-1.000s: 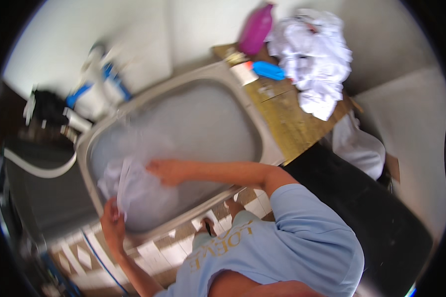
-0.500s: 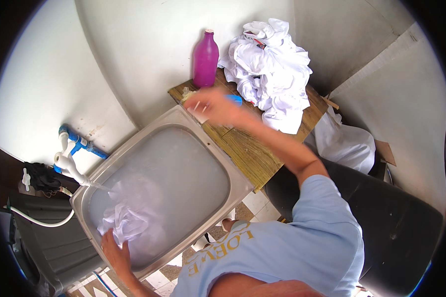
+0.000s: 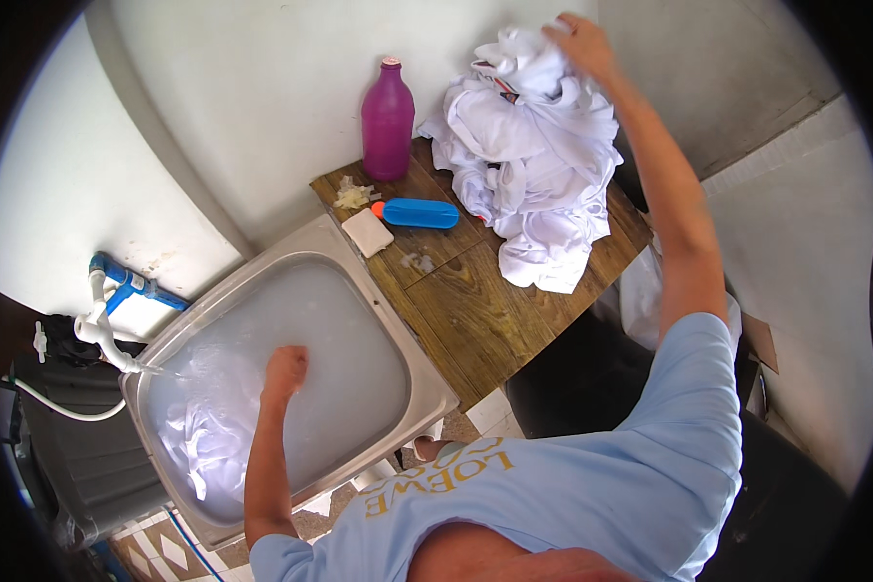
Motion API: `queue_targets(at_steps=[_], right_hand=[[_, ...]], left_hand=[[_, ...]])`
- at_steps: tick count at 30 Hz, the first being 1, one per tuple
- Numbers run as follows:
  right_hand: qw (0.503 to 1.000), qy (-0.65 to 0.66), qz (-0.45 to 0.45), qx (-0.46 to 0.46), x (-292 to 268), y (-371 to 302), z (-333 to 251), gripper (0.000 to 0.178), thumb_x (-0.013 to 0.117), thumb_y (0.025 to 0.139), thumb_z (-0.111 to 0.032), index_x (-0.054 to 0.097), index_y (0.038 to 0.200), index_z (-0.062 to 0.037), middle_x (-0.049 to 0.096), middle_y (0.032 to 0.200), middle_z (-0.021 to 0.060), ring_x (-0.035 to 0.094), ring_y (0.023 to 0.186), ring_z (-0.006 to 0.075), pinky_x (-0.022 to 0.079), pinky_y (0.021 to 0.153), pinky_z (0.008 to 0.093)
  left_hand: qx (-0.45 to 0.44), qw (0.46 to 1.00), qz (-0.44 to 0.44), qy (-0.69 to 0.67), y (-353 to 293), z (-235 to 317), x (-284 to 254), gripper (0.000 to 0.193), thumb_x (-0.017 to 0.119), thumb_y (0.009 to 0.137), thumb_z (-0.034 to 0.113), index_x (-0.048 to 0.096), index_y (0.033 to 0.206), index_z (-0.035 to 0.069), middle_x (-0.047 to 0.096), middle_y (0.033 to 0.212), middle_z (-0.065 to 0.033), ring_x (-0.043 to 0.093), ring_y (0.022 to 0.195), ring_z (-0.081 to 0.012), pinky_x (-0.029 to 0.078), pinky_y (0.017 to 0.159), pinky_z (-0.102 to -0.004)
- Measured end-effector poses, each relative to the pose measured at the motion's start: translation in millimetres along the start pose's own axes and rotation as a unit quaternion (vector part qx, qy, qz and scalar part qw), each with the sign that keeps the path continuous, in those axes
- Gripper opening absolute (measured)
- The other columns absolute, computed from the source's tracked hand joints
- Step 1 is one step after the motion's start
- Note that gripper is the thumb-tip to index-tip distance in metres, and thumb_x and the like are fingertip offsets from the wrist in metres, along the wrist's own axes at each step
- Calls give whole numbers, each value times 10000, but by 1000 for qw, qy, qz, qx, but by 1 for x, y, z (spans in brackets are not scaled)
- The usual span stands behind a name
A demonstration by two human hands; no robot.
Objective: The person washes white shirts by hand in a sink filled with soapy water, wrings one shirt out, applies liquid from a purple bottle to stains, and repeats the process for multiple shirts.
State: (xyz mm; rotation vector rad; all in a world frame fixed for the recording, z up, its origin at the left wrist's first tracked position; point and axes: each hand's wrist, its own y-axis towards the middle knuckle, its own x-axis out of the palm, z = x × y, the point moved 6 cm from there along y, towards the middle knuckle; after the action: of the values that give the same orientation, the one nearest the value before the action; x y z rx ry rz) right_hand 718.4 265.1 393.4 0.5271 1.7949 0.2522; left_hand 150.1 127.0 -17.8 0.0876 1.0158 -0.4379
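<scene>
White garments (image 3: 529,145): crumpled pile on the wooden table, beside the wall. Submerged white cloth (image 3: 204,436): bunched in cloudy water, at the sink's left end.

Cloudy water in the sink (image 3: 427,373) hides the left hand's (image 3: 283,371) fingers and most of the soaking cloth (image 3: 204,441).

A sink (image 3: 427,383) holding cloth (image 3: 204,436) sits left of a table (image 3: 475,301) bearing a bottle (image 3: 387,118), brush (image 3: 419,213) and clothes pile (image 3: 529,155).

Right hand (image 3: 580,39) now on white clothes pile (image 3: 529,155)
</scene>
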Motion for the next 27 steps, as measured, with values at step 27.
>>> queue_targets(at_steps=[27], right_hand=[[884, 257, 383, -71, -244, -108, -138, 308, 548, 913, -179, 542, 1172, -13, 613, 993, 77, 550, 856, 160, 462, 695, 306]], left_hand=[[120, 980, -16, -160, -25, -3, -16, 141, 456, 801, 60, 551, 721, -6, 579, 721, -184, 547, 660, -324, 439, 640, -402]])
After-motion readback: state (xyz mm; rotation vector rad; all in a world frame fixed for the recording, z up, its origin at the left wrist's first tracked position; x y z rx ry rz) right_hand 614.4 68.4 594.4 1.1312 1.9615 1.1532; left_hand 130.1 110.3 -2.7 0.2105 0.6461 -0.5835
